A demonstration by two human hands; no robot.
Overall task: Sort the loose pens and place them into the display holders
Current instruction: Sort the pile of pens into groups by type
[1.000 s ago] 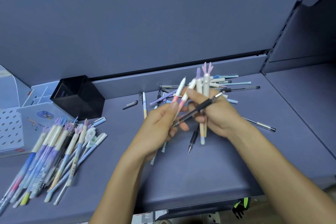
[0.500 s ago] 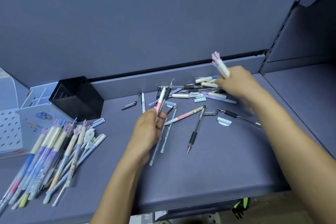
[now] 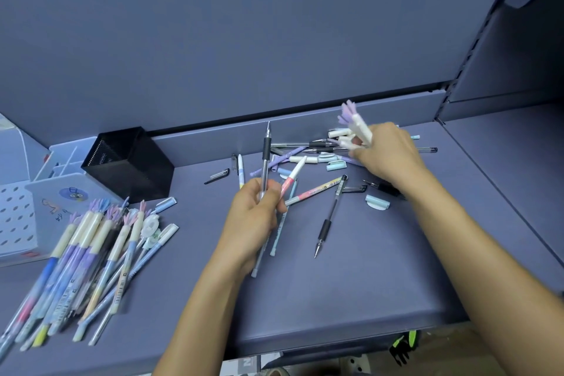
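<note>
The right hand (image 3: 386, 153), closed on a few purple-tipped pens (image 3: 355, 123), sits over the loose pens (image 3: 308, 159) at the far right, most lying left to right. The left hand (image 3: 254, 214) grips a clear pen (image 3: 266, 159) and a pink pen (image 3: 292, 175), pointing away. The black holder (image 3: 131, 162) stands far left, nearer the left hand.
</note>
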